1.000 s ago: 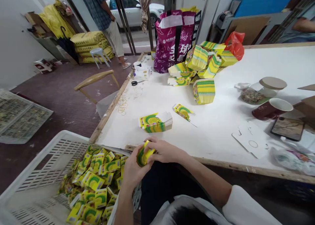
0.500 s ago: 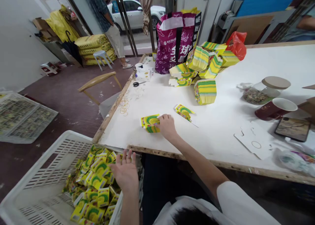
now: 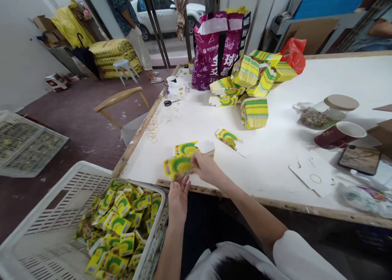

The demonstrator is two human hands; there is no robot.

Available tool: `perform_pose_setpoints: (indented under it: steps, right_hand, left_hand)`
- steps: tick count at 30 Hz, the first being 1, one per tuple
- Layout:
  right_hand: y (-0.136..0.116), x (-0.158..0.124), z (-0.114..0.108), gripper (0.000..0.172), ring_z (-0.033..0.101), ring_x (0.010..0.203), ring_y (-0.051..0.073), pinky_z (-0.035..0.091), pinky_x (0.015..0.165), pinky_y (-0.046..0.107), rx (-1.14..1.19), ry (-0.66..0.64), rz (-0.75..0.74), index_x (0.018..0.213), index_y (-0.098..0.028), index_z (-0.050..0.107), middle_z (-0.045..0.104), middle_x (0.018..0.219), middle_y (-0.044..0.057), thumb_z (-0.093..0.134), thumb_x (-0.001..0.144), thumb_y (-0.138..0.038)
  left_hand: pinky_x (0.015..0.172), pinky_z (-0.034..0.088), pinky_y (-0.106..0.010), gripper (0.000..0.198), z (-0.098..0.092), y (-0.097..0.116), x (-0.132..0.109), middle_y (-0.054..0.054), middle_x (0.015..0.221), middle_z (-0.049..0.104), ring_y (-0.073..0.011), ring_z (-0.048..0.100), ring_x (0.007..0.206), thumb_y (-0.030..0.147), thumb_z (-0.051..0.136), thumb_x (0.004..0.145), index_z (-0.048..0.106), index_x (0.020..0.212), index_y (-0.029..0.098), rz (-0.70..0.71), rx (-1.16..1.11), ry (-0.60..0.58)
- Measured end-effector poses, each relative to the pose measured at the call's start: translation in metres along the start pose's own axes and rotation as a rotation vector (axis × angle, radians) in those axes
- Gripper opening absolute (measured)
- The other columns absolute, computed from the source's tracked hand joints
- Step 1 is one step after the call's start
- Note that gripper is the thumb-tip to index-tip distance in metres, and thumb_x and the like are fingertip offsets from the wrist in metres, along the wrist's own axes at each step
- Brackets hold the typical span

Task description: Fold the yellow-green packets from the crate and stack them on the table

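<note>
My right hand grips the right end of a small yellow and green carton, held above the table's near edge and blurred by motion. Just under it, my left hand is palm up with fingers spread; whether the fingertips touch the carton I cannot tell. Behind the held carton lie more flat cartons on the white table, partly covered by it. To the left of my left hand stands a white plastic crate with many small filled-out yellow cartons inside.
Farther back are bundles of flat cartons, a purple bag and a red plastic bag. One loose carton lies mid-table. Scissors rest at left; a mug, jar and phone at right.
My right hand has lifted a carton off the ones on the table and brought it nearer to me. My left hand has moved from above the crate rightward and up, beneath that carton.
</note>
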State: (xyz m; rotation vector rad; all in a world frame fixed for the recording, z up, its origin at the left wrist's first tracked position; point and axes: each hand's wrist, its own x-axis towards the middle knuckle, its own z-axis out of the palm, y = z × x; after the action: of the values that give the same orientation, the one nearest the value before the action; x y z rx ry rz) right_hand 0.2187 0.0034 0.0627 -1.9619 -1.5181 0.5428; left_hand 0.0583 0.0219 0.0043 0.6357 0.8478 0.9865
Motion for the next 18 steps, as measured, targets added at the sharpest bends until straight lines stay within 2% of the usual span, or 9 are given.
perform_pose_setpoints:
  steps: [2,4,6,8,10,13,15,18]
  right_hand:
    - [-0.007,-0.018,0.009,0.025,0.055,0.071,0.013,0.038,0.064,0.022,0.114,-0.132,-0.113,0.083,-0.019,0.055,0.062,0.08,-0.002,0.078,0.074,-0.013]
    - [-0.014,-0.033,0.018,0.026,0.052,0.067,0.011,0.036,0.061,0.021,0.267,-0.192,-0.125,0.078,-0.018,0.054,0.06,0.075,-0.004,0.079,0.073,-0.014]
    - [-0.018,-0.042,0.024,0.025,0.05,0.066,0.011,0.033,0.061,0.022,0.366,-0.149,-0.036,0.076,-0.018,0.053,0.058,0.073,-0.004,0.078,0.074,-0.013]
    - [-0.021,-0.045,0.026,0.027,0.048,0.065,0.011,0.031,0.061,0.023,0.381,-0.085,0.06,0.071,-0.018,0.052,0.057,0.07,-0.004,0.079,0.071,-0.01]
    - [-0.022,-0.044,0.025,0.029,0.047,0.062,0.011,0.031,0.06,0.024,0.454,-0.097,0.121,0.068,-0.018,0.051,0.055,0.066,-0.004,0.079,0.068,-0.01]
    - [-0.023,-0.043,0.027,0.029,0.045,0.059,0.01,0.034,0.058,0.024,0.777,-0.209,0.164,0.072,-0.019,0.05,0.052,0.063,-0.007,0.078,0.069,-0.016]
    - [-0.025,-0.046,0.033,0.031,0.045,0.062,0.01,0.036,0.06,0.024,0.987,-0.268,0.115,0.078,-0.02,0.051,0.052,0.068,-0.006,0.08,0.068,-0.023]
    - [-0.028,-0.053,0.046,0.039,0.046,0.07,0.011,0.038,0.064,0.024,1.141,-0.313,0.003,0.083,-0.02,0.052,0.055,0.081,-0.004,0.084,0.063,-0.032]
  left_hand:
    - [0.098,0.052,-0.04,0.054,0.007,0.002,-0.002,-0.013,0.126,0.065,-0.0265,0.063,0.116,0.054,0.071,0.081,0.062,0.123,0.021,0.086,0.036,-0.001]
    - [0.102,0.05,-0.042,0.055,0.01,0.004,-0.006,-0.014,0.131,0.063,-0.0275,0.06,0.122,0.055,0.063,0.087,0.058,0.131,0.022,0.245,0.156,0.012]
    - [0.108,0.046,-0.042,0.055,0.011,0.003,-0.011,-0.014,0.135,0.06,-0.0278,0.055,0.129,0.053,0.06,0.091,0.054,0.136,0.022,0.423,0.324,0.022]
    - [0.111,0.043,-0.043,0.054,0.011,0.001,-0.016,-0.015,0.137,0.058,-0.0276,0.053,0.131,0.051,0.058,0.093,0.052,0.138,0.022,0.534,0.429,0.027]
    - [0.109,0.045,-0.045,0.051,0.011,-0.001,-0.019,-0.015,0.134,0.06,-0.0277,0.056,0.127,0.049,0.057,0.094,0.052,0.137,0.022,0.541,0.407,0.022]
    - [0.097,0.053,-0.043,0.048,0.015,0.002,-0.02,-0.012,0.118,0.066,-0.0271,0.064,0.112,0.052,0.062,0.089,0.057,0.126,0.022,0.454,0.214,0.041]
    - [0.09,0.055,-0.039,0.047,0.018,0.009,-0.018,-0.007,0.102,0.067,-0.0239,0.065,0.099,0.057,0.068,0.082,0.062,0.113,0.022,0.382,0.046,0.06]
    - [0.075,0.055,-0.027,0.047,0.019,0.017,-0.016,0.001,0.078,0.057,-0.0146,0.059,0.074,0.063,0.074,0.072,0.062,0.09,0.022,0.274,-0.172,0.059]
